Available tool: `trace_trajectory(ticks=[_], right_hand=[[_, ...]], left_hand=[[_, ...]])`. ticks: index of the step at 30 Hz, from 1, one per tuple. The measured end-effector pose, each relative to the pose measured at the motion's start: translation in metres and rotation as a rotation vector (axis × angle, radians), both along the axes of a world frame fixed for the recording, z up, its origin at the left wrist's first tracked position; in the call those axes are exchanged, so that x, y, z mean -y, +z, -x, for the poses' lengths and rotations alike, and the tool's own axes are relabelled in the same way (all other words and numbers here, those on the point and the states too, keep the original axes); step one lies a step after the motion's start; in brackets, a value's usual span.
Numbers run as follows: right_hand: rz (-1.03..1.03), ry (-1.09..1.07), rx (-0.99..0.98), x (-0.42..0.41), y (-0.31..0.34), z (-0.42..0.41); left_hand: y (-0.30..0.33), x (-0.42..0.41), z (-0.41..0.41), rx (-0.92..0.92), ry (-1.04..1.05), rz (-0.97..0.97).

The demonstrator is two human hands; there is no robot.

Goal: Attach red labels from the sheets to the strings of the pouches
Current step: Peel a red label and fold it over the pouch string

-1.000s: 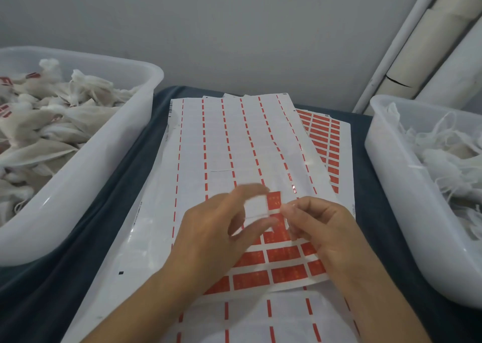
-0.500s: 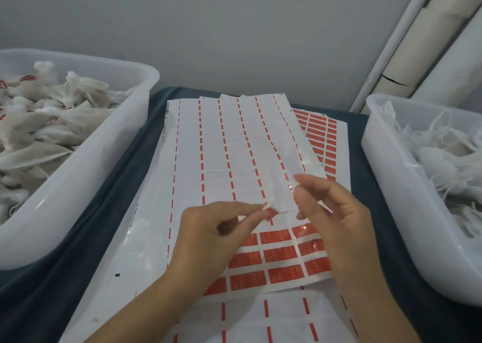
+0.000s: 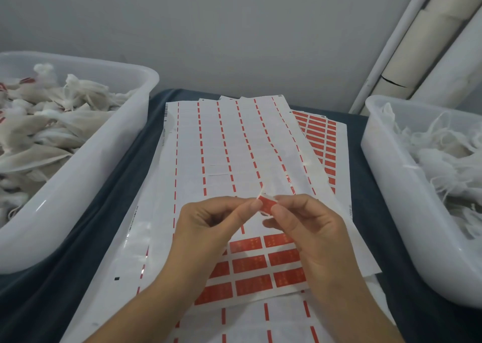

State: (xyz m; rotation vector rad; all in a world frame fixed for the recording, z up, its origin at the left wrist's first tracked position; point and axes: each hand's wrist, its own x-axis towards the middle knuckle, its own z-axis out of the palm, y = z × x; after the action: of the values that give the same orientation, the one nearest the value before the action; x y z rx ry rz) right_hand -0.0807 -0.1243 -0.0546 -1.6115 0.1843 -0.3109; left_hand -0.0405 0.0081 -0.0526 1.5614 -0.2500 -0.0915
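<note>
A small red label (image 3: 266, 205), tilted and with a short white string (image 3: 261, 193) end poking up from its far edge, hangs above the near part of the top label sheet (image 3: 234, 144), whose far rows are peeled bare and whose near rows still carry red labels (image 3: 249, 263), with a fuller red sheet (image 3: 322, 136) peeking out at its right and white pouches (image 3: 39, 131) heaped left of it.

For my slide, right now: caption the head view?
Both hands, left hand and right hand, pinch a red label above label sheets.

Both forearms reach forward, the hands meeting fingertip to fingertip. The left hand (image 3: 208, 228) pinches with thumb and forefinger, its other fingers curled. The right hand (image 3: 310, 228) pinches likewise, facing it.
</note>
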Motion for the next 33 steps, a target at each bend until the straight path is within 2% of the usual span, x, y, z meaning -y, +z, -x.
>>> trace_trajectory(ticks=[11, 22, 28, 30, 32, 33], right_hand=[[0.027, 0.016, 0.058, 0.001, -0.001, 0.0], [-0.049, 0.042, 0.115, -0.006, -0.008, 0.0], [0.114, 0.137, 0.187, -0.01, -0.014, 0.001], [0.124, 0.107, 0.16, -0.007, -0.01, -0.001], [0.109, -0.012, 0.121, 0.003, -0.006, -0.004], [0.096, -0.087, 0.109, 0.01, -0.007, -0.005]], left_hand=[[-0.001, -0.001, 0.0, 0.025, -0.025, 0.019], [-0.004, -0.001, -0.001, 0.01, -0.052, 0.081], [-0.007, -0.001, -0.003, 0.118, 0.014, -0.049], [-0.002, -0.003, -0.003, 0.025, 0.1, 0.088], [0.013, -0.014, -0.016, -0.082, 0.195, 0.273], [0.024, -0.024, -0.028, -0.049, 0.232, 0.322]])
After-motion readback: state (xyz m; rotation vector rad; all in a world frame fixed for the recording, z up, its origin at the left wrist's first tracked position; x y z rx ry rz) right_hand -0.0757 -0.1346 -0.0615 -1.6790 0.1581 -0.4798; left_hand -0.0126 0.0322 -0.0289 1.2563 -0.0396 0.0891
